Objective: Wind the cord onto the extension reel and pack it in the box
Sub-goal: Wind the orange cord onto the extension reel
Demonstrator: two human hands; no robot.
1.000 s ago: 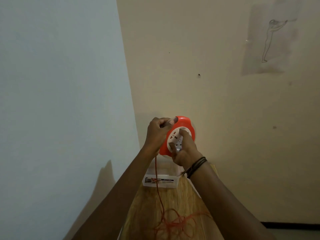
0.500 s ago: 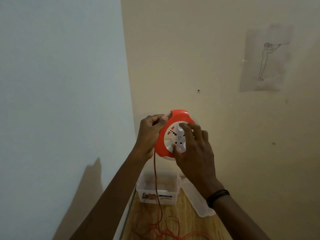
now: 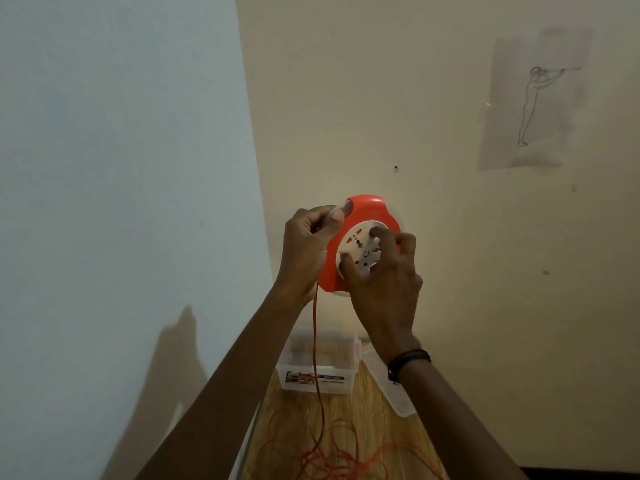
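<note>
I hold the orange extension reel (image 3: pixel 360 216) up in front of the wall, its white socket face (image 3: pixel 362 249) turned toward me. My left hand (image 3: pixel 306 247) grips the reel's left rim. My right hand (image 3: pixel 384 275) has its fingers curled around the white socket disc. The orange cord (image 3: pixel 317 362) drops from the reel's lower left edge to a loose tangle (image 3: pixel 332 459) on the wooden table. A clear plastic box (image 3: pixel 317 370) stands open on the table below the reel.
The box's clear lid (image 3: pixel 389 393) leans at the wall to the right of the box. The wooden table (image 3: pixel 367 410) fits into a corner between a pale blue wall on the left and a cream wall ahead. A line drawing (image 3: pixel 533 102) is taped to the cream wall.
My right hand has turned on the socket disc, from below it to over its right side. The reel sits higher in view and the head has tilted a little.
</note>
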